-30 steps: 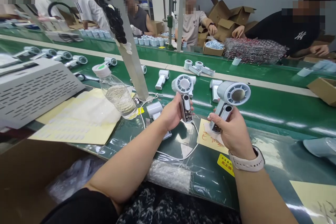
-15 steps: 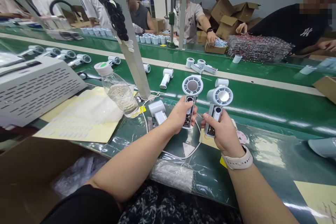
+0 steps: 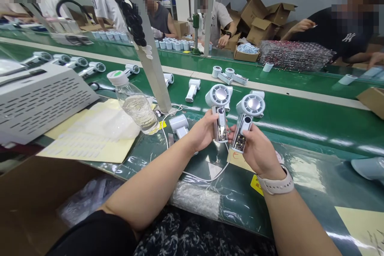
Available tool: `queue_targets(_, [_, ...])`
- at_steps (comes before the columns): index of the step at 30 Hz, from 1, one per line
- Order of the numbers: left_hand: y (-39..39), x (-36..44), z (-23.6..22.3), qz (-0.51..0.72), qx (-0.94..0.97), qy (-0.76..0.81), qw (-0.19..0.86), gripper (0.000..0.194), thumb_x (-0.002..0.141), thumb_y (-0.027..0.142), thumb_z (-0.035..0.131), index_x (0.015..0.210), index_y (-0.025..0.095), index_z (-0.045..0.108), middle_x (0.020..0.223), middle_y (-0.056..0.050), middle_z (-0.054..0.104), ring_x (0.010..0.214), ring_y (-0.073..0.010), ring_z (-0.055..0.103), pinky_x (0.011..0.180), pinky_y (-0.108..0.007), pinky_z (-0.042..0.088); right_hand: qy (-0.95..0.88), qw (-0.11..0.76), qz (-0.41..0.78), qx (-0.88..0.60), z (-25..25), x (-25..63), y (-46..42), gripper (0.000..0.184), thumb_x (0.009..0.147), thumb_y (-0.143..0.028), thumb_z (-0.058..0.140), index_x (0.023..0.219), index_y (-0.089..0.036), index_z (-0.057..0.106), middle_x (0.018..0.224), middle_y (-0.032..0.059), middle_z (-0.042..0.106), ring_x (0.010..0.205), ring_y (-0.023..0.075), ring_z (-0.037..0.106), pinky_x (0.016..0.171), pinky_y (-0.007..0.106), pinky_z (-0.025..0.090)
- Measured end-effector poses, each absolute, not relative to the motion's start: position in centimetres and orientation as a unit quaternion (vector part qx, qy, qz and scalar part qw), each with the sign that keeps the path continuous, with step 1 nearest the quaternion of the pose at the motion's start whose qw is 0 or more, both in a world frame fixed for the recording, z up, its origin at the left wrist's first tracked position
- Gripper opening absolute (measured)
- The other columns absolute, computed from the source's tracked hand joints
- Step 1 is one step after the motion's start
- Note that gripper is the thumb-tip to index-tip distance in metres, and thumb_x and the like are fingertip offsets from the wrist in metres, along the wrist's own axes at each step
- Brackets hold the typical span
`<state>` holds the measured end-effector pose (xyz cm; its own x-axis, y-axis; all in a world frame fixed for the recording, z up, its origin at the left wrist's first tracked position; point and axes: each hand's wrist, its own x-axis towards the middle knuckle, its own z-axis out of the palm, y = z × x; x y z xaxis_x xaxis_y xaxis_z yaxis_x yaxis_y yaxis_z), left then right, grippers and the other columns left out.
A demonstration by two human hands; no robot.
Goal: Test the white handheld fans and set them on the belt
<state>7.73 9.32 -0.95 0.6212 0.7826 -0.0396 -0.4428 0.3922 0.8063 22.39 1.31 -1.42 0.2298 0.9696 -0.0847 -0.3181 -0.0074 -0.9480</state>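
Left hand [image 3: 204,131] grips first fan [image 3: 221,118]; right hand [image 3: 261,153] grips second fan [image 3: 247,121], at three o'clock. Fan heads [image 3: 253,105] appear assembled; handle circuitry [image 3: 240,143] is uncovered.

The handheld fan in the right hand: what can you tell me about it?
The handheld fan looks like pale bluish-white plastic. Its round head has a slotted ring around a shiny silver disc, facing the camera. On the handle, a light panel with a dark round spot sits above exposed circuit parts. It is held above the bench, head up and leaning right. The right hand grips the handle, thumb at its front; whether the left hand touches it is unclear.
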Motion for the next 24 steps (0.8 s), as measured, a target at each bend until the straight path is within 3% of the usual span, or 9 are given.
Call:
queue_targets(4, [9.13,7.39,-0.58,0.374,0.429,0.184,0.801,0.047,0.062,0.016,0.077,0.1,0.02,0.049,0.085,0.001,0.06,0.069,-0.0133,0.06,0.066,-0.032,0.049,-0.374,0.619,0.494,-0.482,-0.98,23.2,0.99,0.025,0.081,-0.04,0.072,0.099,-0.026,0.062,0.098,0.0045,0.068,0.084,0.0217,0.067,0.081,0.044,0.058])
queue_targets(8, [9.01,7.4,-0.45,0.382,0.441,0.179,0.792,0.042,0.064,0.02,0.074,0.098,0.02,0.049,0.086,0.001,0.059,0.07,-0.0137,0.059,0.065,-0.033,0.047,-0.419,0.6,0.502,-0.46,-0.7,23.05,0.72,0.028,0.082,-0.046,0.072,0.102,-0.027,0.065,0.101,0.0055,0.069,0.089,0.0235,0.067,0.083,0.045,0.058])
queue_targets(12, [9.09,7.42,-0.55,0.394,0.461,0.184,0.774,0.042,0.062,0.018,0.072,0.097,0.02,0.049,0.087,0.002,0.059,0.071,-0.0135,0.059,0.065,-0.032,0.046,-0.397,0.612,0.496,-0.471,-0.83,22.79,0.8,0.026,0.08,-0.04,0.074,0.101,-0.027,0.065,0.099,0.0041,0.069,0.08,0.0205,0.065,0.077,0.043,0.058])
queue_targets(24, [9.38,7.4,-0.65,0.388,0.463,0.189,0.774,0.047,0.061,0.021,0.076,0.1,0.02,0.05,0.088,0.001,0.058,0.073,-0.0142,0.059,0.065,-0.033,0.048,-0.357,0.629,0.532,-0.44,-1.03,22.64,1.18,0.026,0.074,-0.03,0.072,0.099,-0.025,0.064,0.1,0.0051,0.067,0.082,0.021,0.065,0.076,0.041,0.057])
